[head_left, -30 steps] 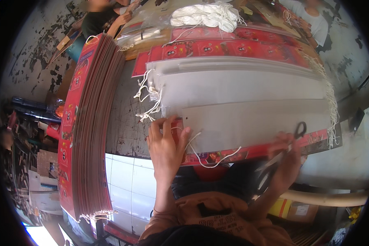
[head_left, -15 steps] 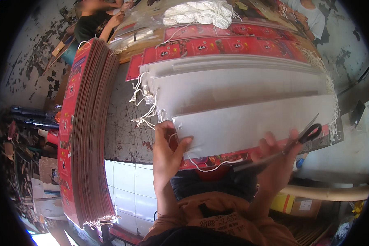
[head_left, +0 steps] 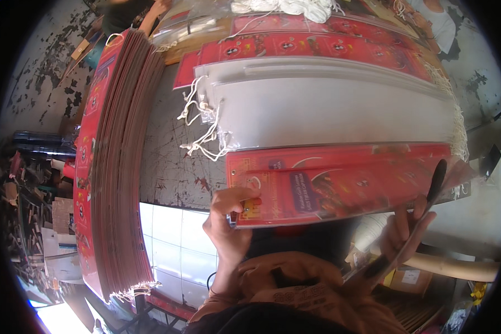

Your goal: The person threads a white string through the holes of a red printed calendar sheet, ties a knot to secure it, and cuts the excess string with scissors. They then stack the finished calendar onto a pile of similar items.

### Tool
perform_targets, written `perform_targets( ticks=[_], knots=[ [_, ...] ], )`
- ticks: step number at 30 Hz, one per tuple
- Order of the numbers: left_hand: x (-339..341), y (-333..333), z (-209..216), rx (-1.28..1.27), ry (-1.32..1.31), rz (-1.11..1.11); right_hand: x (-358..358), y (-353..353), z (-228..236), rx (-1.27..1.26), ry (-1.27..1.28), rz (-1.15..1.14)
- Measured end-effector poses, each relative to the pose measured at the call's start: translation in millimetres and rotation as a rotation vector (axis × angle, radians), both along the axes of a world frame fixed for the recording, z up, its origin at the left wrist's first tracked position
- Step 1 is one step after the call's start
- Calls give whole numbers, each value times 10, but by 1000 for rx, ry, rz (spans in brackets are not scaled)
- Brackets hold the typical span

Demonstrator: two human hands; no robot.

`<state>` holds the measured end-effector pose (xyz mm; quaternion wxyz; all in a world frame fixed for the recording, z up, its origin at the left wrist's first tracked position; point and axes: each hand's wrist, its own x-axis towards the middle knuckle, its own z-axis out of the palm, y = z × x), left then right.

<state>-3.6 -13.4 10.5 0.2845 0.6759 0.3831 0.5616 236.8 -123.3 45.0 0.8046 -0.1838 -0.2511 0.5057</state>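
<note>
My left hand [head_left: 230, 229] pinches the left end of a long red printed sign [head_left: 345, 186], thumb and fingers closed over its corner. The printed face is up, with a small hole near the upper left corner. My right hand [head_left: 403, 236] is closed round a pair of scissors [head_left: 438, 179], its black handle standing out above the fingers; the hand is blurred. It is close to the sign's lower right edge. Just beyond lies a pile of similar signs [head_left: 334, 111], grey backs up, with knotted white cords [head_left: 206, 139] hanging from the left ends.
A tall stack of red signs [head_left: 92, 167] stands along the table's left side. Bundled white cord [head_left: 289, 6] lies at the far edge. Two other people are across the table, one dark-sleeved [head_left: 119, 16], one in white [head_left: 442, 28]. Cardboard boxes [head_left: 409, 280] sit at lower right.
The sign in my left hand has turned from its grey back to its red printed face. My right hand has shifted right with the scissors, which have turned more upright.
</note>
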Motion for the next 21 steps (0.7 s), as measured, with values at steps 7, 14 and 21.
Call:
perform_targets(
  ticks=[7,14,21],
  knots=[
    [-75,-334,-140,33,402,98,288,-231,-72,7,-461,281],
    [-80,-432,-124,-49,573,257,-31,7,-190,-534,-260,-77],
    [-242,-476,-177,-51,563,313,151,450,-161,-471,-405,147]
  ],
)
